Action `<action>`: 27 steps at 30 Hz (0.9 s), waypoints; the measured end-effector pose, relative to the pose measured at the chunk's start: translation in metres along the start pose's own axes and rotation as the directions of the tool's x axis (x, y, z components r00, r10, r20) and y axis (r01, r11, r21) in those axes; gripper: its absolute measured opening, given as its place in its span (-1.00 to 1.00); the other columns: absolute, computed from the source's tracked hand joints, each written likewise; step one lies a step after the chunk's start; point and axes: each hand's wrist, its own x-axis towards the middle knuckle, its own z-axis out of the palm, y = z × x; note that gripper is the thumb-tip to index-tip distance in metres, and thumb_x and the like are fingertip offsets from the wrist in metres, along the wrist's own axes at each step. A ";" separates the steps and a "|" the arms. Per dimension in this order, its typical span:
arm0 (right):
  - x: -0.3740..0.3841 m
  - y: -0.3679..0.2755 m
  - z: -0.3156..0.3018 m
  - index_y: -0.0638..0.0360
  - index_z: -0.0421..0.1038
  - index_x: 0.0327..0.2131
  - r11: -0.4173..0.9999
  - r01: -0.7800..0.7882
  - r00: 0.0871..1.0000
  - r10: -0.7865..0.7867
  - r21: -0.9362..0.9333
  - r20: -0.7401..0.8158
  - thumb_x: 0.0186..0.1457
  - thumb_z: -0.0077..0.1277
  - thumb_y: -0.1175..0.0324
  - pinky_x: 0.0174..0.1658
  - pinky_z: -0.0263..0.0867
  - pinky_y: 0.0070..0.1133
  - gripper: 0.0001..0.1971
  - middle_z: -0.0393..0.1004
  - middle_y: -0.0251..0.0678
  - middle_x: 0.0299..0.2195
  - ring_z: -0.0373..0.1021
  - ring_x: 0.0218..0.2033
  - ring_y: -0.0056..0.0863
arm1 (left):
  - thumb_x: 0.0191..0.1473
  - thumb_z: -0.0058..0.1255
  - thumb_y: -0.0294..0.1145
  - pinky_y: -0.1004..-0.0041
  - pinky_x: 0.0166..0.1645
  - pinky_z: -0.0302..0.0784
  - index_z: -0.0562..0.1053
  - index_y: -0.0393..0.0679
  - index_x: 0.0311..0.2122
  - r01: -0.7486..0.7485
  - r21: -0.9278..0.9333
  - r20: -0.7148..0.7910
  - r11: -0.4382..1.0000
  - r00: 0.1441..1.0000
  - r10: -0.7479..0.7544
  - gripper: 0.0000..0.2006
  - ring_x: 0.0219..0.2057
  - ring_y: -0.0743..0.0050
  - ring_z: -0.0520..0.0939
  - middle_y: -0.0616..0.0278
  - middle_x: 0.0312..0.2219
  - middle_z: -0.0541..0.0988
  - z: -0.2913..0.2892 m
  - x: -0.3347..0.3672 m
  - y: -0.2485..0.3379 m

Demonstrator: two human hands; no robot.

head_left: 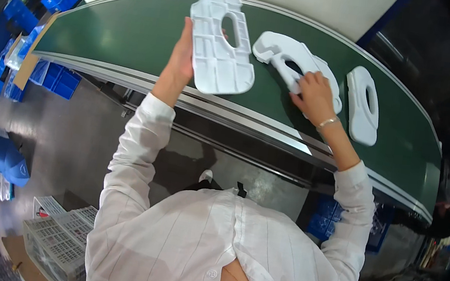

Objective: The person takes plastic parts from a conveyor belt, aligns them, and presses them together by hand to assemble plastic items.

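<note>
While raised off the green conveyor belt, white moulded foam piece clamped in left hand, ribbed side toward camera. Right hand pressed flat, fingers apart, on second foam piece lying on belt. Third foam piece just beside, further right. Blue crates on floor, left.

Above the near edge of the dark green conveyor belt, the left hand holds up a white moulded plastic panel with an oval cutout, while the right hand rests on a second white moulded piece lying on the belt, with a third white piece just beside it toward the belt's right end.
</note>
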 end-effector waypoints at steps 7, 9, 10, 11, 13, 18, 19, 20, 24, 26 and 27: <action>0.026 -0.024 -0.122 0.20 0.35 -0.38 -0.050 -0.218 0.883 0.415 0.975 0.218 0.28 -0.30 0.11 -0.23 0.29 -0.64 -0.63 0.33 -0.40 -0.43 0.36 -0.37 -0.61 | 0.22 -0.43 0.17 0.23 -0.13 0.56 0.21 -0.19 0.11 -0.113 0.080 -0.011 0.990 0.993 0.114 -0.38 -0.20 0.21 0.57 0.07 -0.16 0.49 0.040 -0.024 0.002; 0.029 -0.039 -0.130 0.24 0.32 -0.33 -0.211 -0.115 0.944 0.282 0.971 0.173 0.26 -0.29 0.06 -0.17 0.29 -0.59 -0.61 0.36 -0.33 -0.33 0.34 -0.32 -0.57 | 0.22 -0.41 0.15 0.26 -0.16 0.57 0.17 -0.19 0.13 -0.116 0.082 0.008 0.990 0.993 0.115 -0.39 -0.22 0.26 0.57 0.09 -0.14 0.46 0.064 -0.030 0.002; 0.028 -0.044 -0.131 0.25 0.32 -0.31 -0.292 -0.111 0.938 0.284 0.950 0.197 0.26 -0.28 0.07 -0.15 0.28 -0.59 -0.61 0.36 -0.33 -0.33 0.34 -0.30 -0.55 | 0.22 -0.42 0.17 0.26 -0.14 0.57 0.21 -0.20 0.10 -0.126 0.112 -0.001 0.986 0.992 0.126 -0.38 -0.21 0.25 0.57 0.06 -0.18 0.49 0.072 -0.030 0.000; 0.029 -0.057 -0.133 0.26 0.32 -0.30 -0.377 -0.106 0.935 0.278 0.920 0.221 0.25 -0.28 0.07 -0.14 0.28 -0.59 -0.61 0.36 -0.32 -0.32 0.33 -0.29 -0.54 | 0.21 -0.42 0.18 0.26 -0.12 0.56 0.25 -0.20 0.08 -0.137 0.146 -0.017 0.980 0.990 0.140 -0.38 -0.19 0.23 0.58 0.03 -0.22 0.52 0.078 -0.031 -0.002; 0.026 -0.067 -0.136 0.29 0.33 -0.23 -0.271 0.048 0.941 0.334 0.961 0.047 0.23 -0.22 0.16 -0.09 0.28 -0.56 -0.66 0.39 -0.24 -0.20 0.34 -0.21 -0.49 | 0.20 -0.42 0.19 0.27 -0.13 0.56 0.25 -0.19 0.09 -0.108 0.137 0.013 0.985 0.994 0.107 -0.37 -0.21 0.24 0.58 0.01 -0.22 0.52 0.089 -0.036 -0.004; 0.010 -0.034 -0.138 0.28 0.34 -0.21 -0.056 0.066 0.920 0.390 0.996 -0.039 0.12 -0.01 0.46 -0.02 0.25 -0.62 -0.83 0.37 -0.14 -0.02 0.33 -0.10 -0.53 | 0.18 -0.38 0.22 0.27 -0.17 0.58 0.26 -0.15 0.09 -0.022 0.112 0.064 0.993 0.998 0.015 -0.37 -0.24 0.24 0.60 -0.02 -0.23 0.53 0.101 -0.039 -0.005; 0.011 -0.028 -0.141 0.28 0.34 -0.21 -0.054 0.066 0.917 0.398 0.996 -0.039 0.12 -0.01 0.46 -0.02 0.25 -0.62 -0.83 0.37 -0.14 -0.02 0.33 -0.10 -0.53 | 0.17 -0.36 0.22 0.26 -0.18 0.58 0.27 -0.14 0.08 0.028 0.067 0.108 0.997 0.994 -0.035 -0.37 -0.25 0.24 0.60 -0.02 -0.23 0.53 0.096 -0.036 -0.004; 0.013 -0.022 -0.145 0.25 0.34 -0.18 0.072 0.095 0.908 0.403 0.993 -0.116 0.11 -0.01 0.49 -0.03 0.28 -0.61 -0.81 0.35 -0.14 0.00 0.32 -0.06 -0.54 | 0.17 -0.34 0.22 0.25 -0.19 0.59 0.28 -0.13 0.08 0.082 0.021 0.157 0.996 0.984 -0.084 -0.38 -0.25 0.24 0.60 -0.02 -0.23 0.53 0.096 -0.034 -0.005; 0.015 -0.015 -0.159 0.23 0.32 -0.14 0.481 0.033 0.901 0.365 0.876 -0.235 0.13 -0.04 0.51 -0.11 0.30 -0.65 -0.79 0.39 -0.27 -0.07 0.32 -0.09 -0.65 | 0.17 -0.31 0.20 0.22 -0.19 0.59 0.29 -0.15 0.07 0.094 0.030 0.135 0.995 0.986 -0.097 -0.39 -0.25 0.22 0.60 -0.03 -0.23 0.53 0.097 -0.034 -0.010; 0.017 -0.005 -0.162 0.25 0.29 -0.17 0.827 -0.081 0.923 0.273 0.557 -0.271 0.14 -0.04 0.46 -0.24 0.33 -0.64 -0.82 0.41 -0.35 -0.17 0.37 -0.15 -0.61 | 0.20 -0.30 0.14 0.19 -0.12 0.54 0.22 -0.18 0.12 0.011 -0.027 0.111 1.000 0.994 -0.008 -0.40 -0.18 0.21 0.56 0.05 -0.14 0.48 0.088 -0.033 -0.010; 0.015 0.005 -0.162 0.25 0.29 -0.17 0.826 -0.097 0.921 0.287 0.556 -0.265 0.14 -0.04 0.46 -0.24 0.33 -0.64 -0.82 0.41 -0.35 -0.17 0.37 -0.15 -0.61 | 0.20 -0.30 0.14 0.19 -0.12 0.54 0.22 -0.18 0.12 0.027 -0.027 0.115 0.999 0.993 -0.024 -0.40 -0.18 0.21 0.56 0.05 -0.14 0.48 0.088 -0.035 -0.007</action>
